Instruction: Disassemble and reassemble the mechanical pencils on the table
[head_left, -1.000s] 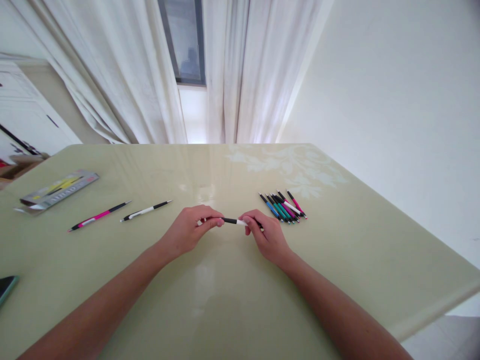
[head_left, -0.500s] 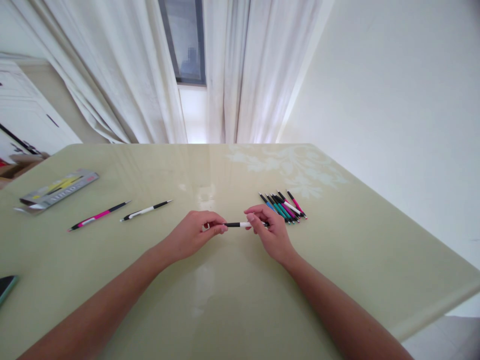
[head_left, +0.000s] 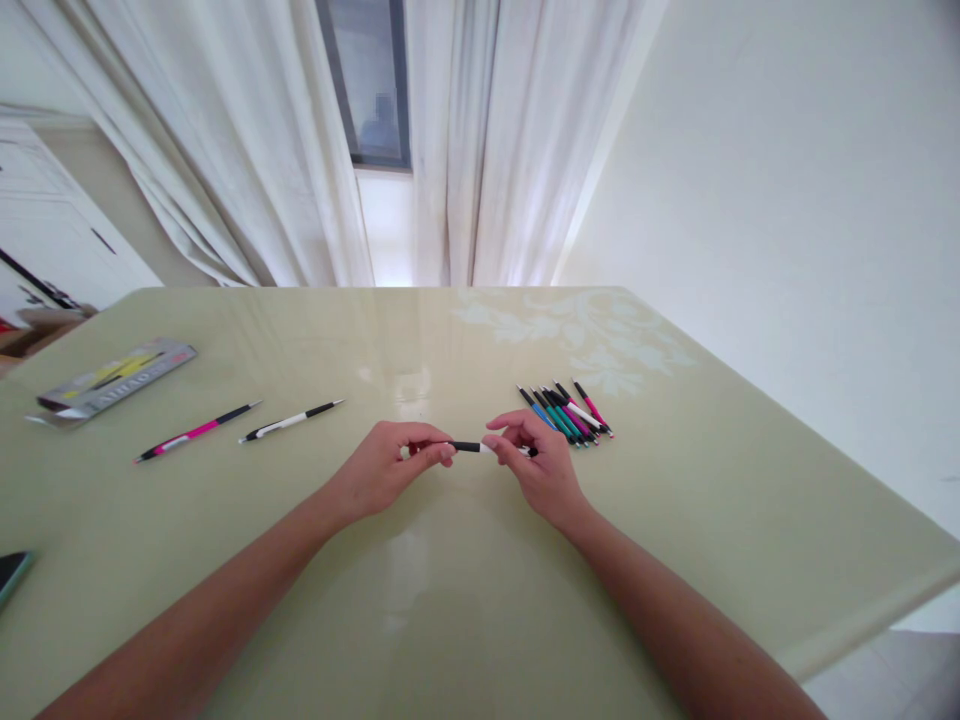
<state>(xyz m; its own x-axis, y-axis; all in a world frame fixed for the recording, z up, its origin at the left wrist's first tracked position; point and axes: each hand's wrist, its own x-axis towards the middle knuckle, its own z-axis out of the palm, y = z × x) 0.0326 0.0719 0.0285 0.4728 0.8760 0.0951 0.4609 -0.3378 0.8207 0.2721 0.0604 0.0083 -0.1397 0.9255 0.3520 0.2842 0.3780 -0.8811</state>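
Note:
A white pen with a black grip (head_left: 468,447) is held level between my two hands, just above the table. My left hand (head_left: 390,460) pinches its tip end between thumb and fingers, so the point is hidden. Around the white barrel, the thumb and fingers of my right hand (head_left: 536,460) are closed; the black clip end shows past them. Beyond my right hand lies a bunch of several pens (head_left: 566,412) in blue, green, purple, white and pink. Left of my left hand rest a white-and-black pen (head_left: 292,422) and a pink-and-black pen (head_left: 199,431).
A grey and yellow pen box (head_left: 120,378), its end flap open, lies at the far left of the pale green table (head_left: 465,640). A dark, green-edged object (head_left: 11,572) is cut off by the left border. Curtains (head_left: 525,140) hang behind the table.
The fingers of my right hand have shifted slightly left along the pen, covering more of its white barrel. My left hand keeps its pinch, and the pens on the table are unmoved.

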